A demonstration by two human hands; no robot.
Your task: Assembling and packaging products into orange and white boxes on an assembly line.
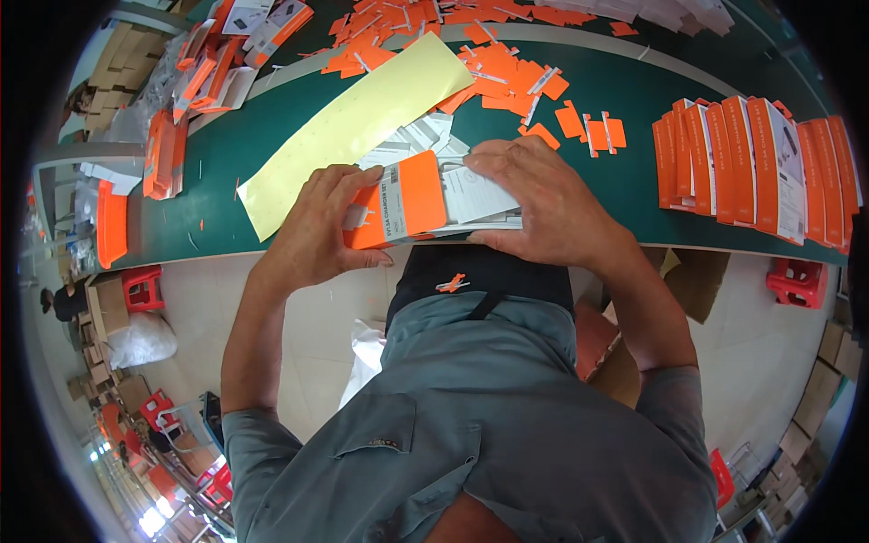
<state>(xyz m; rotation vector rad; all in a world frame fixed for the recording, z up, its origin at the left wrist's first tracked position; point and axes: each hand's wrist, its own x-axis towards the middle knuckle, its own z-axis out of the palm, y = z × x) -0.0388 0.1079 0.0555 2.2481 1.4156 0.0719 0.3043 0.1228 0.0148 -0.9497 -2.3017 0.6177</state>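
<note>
Clasped between fingers and thumbs at the frame's centre, one orange carton (424, 193) sits under the left hand (312, 217), its white tray (500, 221) under the right hand (548, 195). One green table (638, 185) bears one row of cartons (738, 167), right; one yellow sheet (348, 127), upper centre. The tray holds one leaflet (480, 194). Orange cards (516, 77), too many to count, lie top.

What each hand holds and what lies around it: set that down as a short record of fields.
Left hand: grips orange-and-grey box
Right hand: grips white insert at the box's right end
Beyond the hands: yellow sheet, scattered orange tabs
Table's right side: row of orange-and-white boxes
Table: green top
</note>
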